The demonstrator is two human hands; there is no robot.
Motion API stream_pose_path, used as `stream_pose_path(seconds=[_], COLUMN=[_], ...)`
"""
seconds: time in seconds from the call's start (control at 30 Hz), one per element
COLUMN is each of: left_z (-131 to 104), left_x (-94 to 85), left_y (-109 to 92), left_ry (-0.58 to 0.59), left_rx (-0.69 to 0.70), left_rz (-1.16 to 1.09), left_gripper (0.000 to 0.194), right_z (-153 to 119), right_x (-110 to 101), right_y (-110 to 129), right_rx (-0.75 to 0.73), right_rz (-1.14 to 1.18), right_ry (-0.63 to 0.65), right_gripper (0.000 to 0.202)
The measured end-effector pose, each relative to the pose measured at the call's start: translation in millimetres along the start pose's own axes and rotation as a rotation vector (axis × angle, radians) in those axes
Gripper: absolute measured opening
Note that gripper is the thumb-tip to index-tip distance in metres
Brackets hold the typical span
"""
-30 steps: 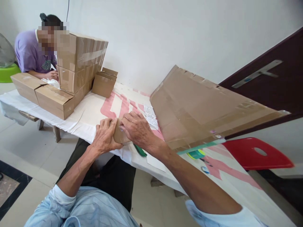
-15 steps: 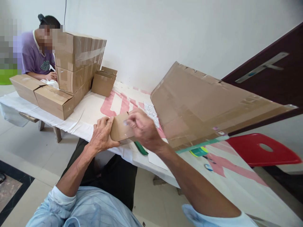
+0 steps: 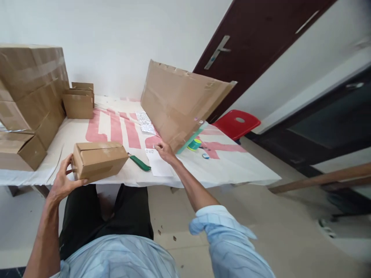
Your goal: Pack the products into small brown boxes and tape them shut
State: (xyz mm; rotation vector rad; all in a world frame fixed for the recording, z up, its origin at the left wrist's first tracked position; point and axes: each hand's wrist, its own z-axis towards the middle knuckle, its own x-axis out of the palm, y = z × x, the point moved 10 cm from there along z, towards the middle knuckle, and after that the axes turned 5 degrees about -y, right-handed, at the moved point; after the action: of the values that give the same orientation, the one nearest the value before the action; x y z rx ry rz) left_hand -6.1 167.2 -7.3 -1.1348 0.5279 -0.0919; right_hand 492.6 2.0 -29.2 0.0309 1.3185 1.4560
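Note:
My left hand [image 3: 64, 177] grips the near left end of a closed cardboard box [image 3: 100, 160], fingers and thumb spread around its corner. The box rests near the table's front edge, its long side towards me. Just right of it lies a green-handled cutter [image 3: 140, 163]. My right hand [image 3: 165, 151] is over the upper right part of a white sheet [image 3: 159, 166], fingertips pinched together. Whatever is between them is too small to make out. Several small printed marks show along the sheet's top edge.
Large stacked cartons [image 3: 31, 77] stand at the left, with small open boxes [image 3: 77, 104] beside them. A big cardboard panel [image 3: 179, 104] leans behind my right hand. Near it are a patterned sheet [image 3: 145, 122], a green tape roll [image 3: 194, 144] and a red chair [image 3: 237, 123].
The view has swung right. My right hand has left the box and moved right to the white sheet. My left hand still holds the box, now lower on the table.

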Motion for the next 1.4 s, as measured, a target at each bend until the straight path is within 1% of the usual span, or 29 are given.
stream_pose_path(seconds=[0.1,0.2,0.3,0.4,0.57,0.77,0.87,1.03,1.13,1.23,1.3,1.4], left_z=[-1.8,-3.2,-3.4,-1.1,4.3,5.5,5.0,6.4,1.9,-8.1,-14.1,-19.1], left_x=[-4.3,-5.8,-8.1,-11.8,-12.8,-13.6,-14.1,-14.7,-10.8,-1.8,1.9,3.2], left_y=[6.7,6.4,4.1,2.5,-2.6,-9.8,-8.0,0.8,4.6,5.4,4.8,1.7], left_ry=[0.009,0.013,-0.013,-0.060,-0.073,-0.082,-0.083,-0.093,-0.078,-0.005,0.032,0.065], left_rx=[-0.057,-0.116,-0.146,-0.134,-0.066,-0.014,-0.015,-0.019,-0.031,-0.052,-0.059,-0.046], left_rz=[-0.075,-0.109,-0.135,-0.139,-0.159,-0.140,-0.132,-0.154,-0.182,-0.203,-0.212,-0.207], left_gripper=[0.126,0.127,0.130,0.134,0.121,0.122,0.117,0.111,0.109,0.103,0.098,0.091], right_z=[-6.2,-4.6,2.2,9.3,15.7,13.7,12.4,11.1,4.8,-6.4,-11.7,-11.4], right_x=[15.5,19.8,19.5,21.6,27.7,29.6,29.9,26.7,23.1,20.0,17.6,13.5], right_y=[-38.5,-68.1,-87.5,-96.1,-98.3,-97.5,-96.8,-95.5,-87.7,-75.1,-65.2,-46.1], right_rx=[0.066,0.128,0.168,0.181,0.185,0.191,0.202,0.243,0.260,0.270,0.262,0.220], right_rz=[-0.062,-0.135,-0.204,-0.258,-0.319,-0.364,-0.377,-0.393,-0.406,-0.432,-0.445,-0.450], right_ry=[0.007,0.008,0.024,0.055,0.100,0.119,0.119,0.109,0.092,0.065,0.040,-0.006], right_gripper=[0.015,0.009,0.007,0.009,0.012,0.016,0.016,0.015,0.019,0.021,0.022,0.029])
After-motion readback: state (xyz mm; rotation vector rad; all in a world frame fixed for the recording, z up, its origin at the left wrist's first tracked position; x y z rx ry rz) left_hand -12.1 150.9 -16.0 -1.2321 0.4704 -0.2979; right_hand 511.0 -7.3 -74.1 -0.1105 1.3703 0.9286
